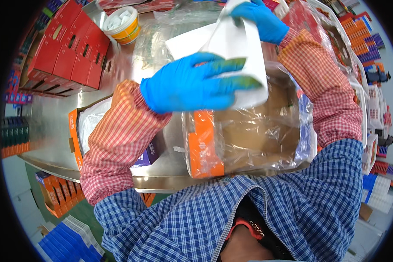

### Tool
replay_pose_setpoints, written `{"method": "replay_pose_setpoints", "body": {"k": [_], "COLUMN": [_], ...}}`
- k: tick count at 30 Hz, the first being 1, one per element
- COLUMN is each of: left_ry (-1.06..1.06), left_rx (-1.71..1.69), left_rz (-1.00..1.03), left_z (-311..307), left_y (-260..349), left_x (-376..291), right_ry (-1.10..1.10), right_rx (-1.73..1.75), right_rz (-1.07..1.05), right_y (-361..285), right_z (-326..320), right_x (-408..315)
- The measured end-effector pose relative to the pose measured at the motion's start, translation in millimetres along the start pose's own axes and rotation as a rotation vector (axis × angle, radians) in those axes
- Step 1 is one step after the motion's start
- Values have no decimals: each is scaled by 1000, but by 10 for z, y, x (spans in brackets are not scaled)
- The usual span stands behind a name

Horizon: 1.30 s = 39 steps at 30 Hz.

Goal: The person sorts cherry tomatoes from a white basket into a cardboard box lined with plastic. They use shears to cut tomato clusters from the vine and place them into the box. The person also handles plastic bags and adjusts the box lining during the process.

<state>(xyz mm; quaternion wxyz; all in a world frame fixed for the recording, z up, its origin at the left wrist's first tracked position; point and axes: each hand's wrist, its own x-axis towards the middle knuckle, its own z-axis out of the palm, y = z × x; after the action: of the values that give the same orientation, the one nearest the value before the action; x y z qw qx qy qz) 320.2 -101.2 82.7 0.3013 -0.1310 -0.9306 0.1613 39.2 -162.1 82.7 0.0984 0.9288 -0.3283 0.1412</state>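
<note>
My right hand (262, 19), in a blue glove, grips the upper end of a white sheet (231, 42) that looks like paper. Over the sheet's lower part lies my left hand (196, 83), also blue-gloved, with green-stained fingertips spread; whether it touches the sheet is not plain. Below both hands stands an open cardboard box (258, 140) lined with clear plastic film, its orange end flap (204, 147) under the film. Another white sheet (190, 42) lies on the table behind. Partly hidden by my left sleeve is an orange-edged box (73, 131) with a white lining.
Red cartons (68, 49) stand at the left of the steel table (49, 121). A tub (122, 26) of small white packets is at the back. Trays (344, 42) with reddish contents line the right side. More boxes (59, 193) are stacked at the lower left. People are far off at the right.
</note>
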Motion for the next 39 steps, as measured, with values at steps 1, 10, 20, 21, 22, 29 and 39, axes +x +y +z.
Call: {"method": "replay_pose_setpoints", "body": {"k": [1, 10, 20, 21, 22, 29, 39], "left_ry": [25, -582, -1206, -1263, -1289, -1362, -1381], "left_rx": [-20, -199, -360, -283, -224, -217, -51], "left_rz": [56, -408, -606, -614, -616, -711, -826], "left_z": [-52, 299, 1133, 1300, 1441, 2066, 1795], "left_y": [61, 272, 589, 631, 665, 532, 676], "left_x": [-40, -553, -9, -42, -60, -248, 281], "right_ry": [24, -128, -455, -437, -553, -550, -377], "right_rx": [-70, -140, -24, -38, -10, 419, -167], "right_rz": [-79, 316, 501, 472, 533, 748, 853], "right_y": [-108, -1476, -2038, -1990, -1950, -1187, -1229], "right_z": [-105, 348, 858, 885, 912, 1526, 1614], "right_x": [-219, -1900, -1855, -1806, -1755, -1274, -1249]}}
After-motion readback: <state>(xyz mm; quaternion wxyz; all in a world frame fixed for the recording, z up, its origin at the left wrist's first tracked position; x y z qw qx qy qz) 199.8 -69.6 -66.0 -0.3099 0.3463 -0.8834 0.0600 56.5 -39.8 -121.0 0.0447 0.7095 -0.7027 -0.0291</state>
